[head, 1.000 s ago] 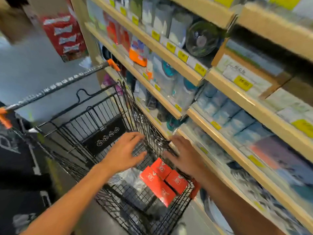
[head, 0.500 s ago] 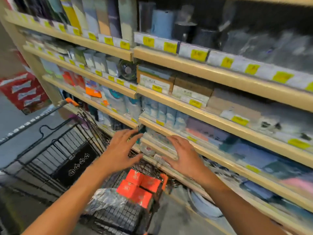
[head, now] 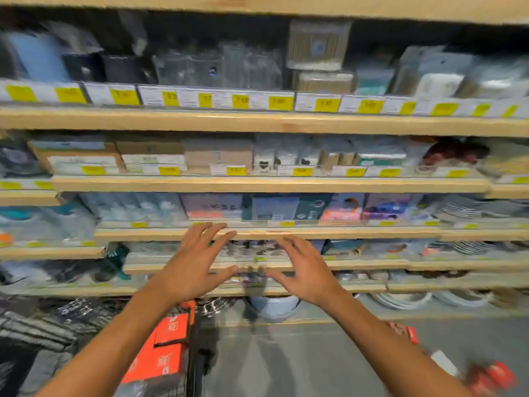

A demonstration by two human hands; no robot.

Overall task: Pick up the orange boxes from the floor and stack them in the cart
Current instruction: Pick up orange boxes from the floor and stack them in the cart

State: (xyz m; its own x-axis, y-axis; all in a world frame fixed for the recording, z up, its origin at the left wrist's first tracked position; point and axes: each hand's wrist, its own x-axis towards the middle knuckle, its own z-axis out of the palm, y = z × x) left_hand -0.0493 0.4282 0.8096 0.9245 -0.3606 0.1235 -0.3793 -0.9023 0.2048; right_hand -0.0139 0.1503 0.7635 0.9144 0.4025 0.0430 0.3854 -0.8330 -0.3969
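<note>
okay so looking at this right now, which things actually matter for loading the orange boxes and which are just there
Belongs to the job:
- orange boxes in the cart
- orange boxes on the floor, blurred
- cart
- left hand and right hand, both empty

Just there:
- wooden shelves
- yellow price tags
- stacked plates

Both bare forearms are reaching forward side by side. The left hand (head: 194,267) and right hand (head: 307,272) are hovering palms down, near each other but apart, fingers spread wide, gripping nothing.
</note>
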